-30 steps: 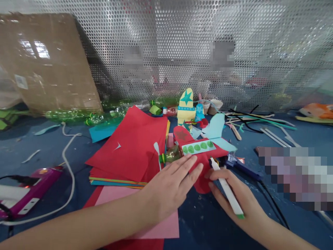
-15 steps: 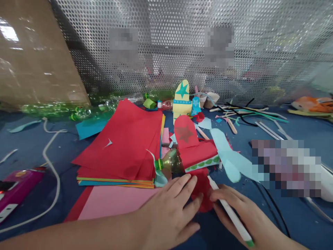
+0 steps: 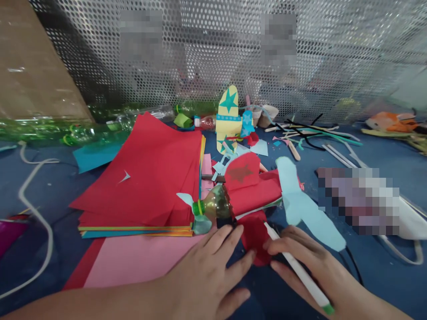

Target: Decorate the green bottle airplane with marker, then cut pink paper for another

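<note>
1. Red model plane [image 3: 256,196]: it lay on the blue worktop [image 3: 383,284], just right of a stack of red paper [image 3: 147,178], its bottle neck [image 3: 216,205] pointing left.
2. Left hand [image 3: 213,264]: fingers spread apart, tips at the near wing [image 3: 252,235], seemingly steadying it.
3. Right hand [image 3: 308,255]: thumb and fingers pinched a white marker [image 3: 300,273], its tip directed at the same wing.
4. Done, as far as I could see: red paper covered the body, a light-blue propeller [image 3: 202,224] sat at the green cap [image 3: 197,208], a light-blue tail piece [image 3: 293,191] stood at the opposite end, and the far wing [image 3: 251,163] bore a dark star [image 3: 240,173].
5. Remaining, in my judgement: the near wing showed no star, so its marking looked unfinished.
6. Obscured: the fingers covered the near wing's edges; a pale strip [image 3: 275,204] along the body was nearly edge-on, its pattern unreadable. Whether the marker touched paper I could not tell. Blocky blurring masked an object at far right [image 3: 358,200], and both forearms were cut off.
</note>
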`<state>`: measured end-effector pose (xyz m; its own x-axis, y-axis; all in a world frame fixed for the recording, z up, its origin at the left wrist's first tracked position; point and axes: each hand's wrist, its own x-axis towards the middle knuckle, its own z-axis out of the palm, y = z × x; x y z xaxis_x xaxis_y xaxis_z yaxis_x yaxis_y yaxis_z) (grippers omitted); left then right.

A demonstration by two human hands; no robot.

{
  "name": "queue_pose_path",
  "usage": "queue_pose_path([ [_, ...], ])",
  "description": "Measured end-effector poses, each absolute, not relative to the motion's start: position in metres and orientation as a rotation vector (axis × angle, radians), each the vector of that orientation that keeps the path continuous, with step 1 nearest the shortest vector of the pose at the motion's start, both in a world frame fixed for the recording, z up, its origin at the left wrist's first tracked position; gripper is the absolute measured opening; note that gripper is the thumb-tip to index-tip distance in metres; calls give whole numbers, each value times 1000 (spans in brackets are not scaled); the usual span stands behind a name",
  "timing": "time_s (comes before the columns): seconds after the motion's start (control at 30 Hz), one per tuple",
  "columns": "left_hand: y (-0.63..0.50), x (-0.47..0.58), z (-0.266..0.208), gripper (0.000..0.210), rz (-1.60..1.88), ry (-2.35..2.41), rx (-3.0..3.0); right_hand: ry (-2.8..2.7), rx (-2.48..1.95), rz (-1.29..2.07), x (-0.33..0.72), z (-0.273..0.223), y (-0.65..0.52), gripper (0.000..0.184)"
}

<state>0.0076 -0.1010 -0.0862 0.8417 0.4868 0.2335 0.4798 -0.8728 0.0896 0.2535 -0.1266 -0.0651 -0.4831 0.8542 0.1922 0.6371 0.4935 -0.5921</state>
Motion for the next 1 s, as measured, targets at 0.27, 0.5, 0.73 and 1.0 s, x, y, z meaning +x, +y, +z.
queue_pose_path([
  [0.27,-100,7,-89,44,395,770,2918,-2013,-1274,816,245,-71,-116,11],
  [0.5,-103,6,-97,43,420,784,2856,-1677,-1304,1047,249,-94,-112,18],
  [0.73,-104,5,-102,45,475,833,2852,-1651,-1417,936,235,-86,-103,18],
  [1.0,-100,8,-94,47,431,834,2886,-1679,-1455,1002,234,-89,-99,21],
])
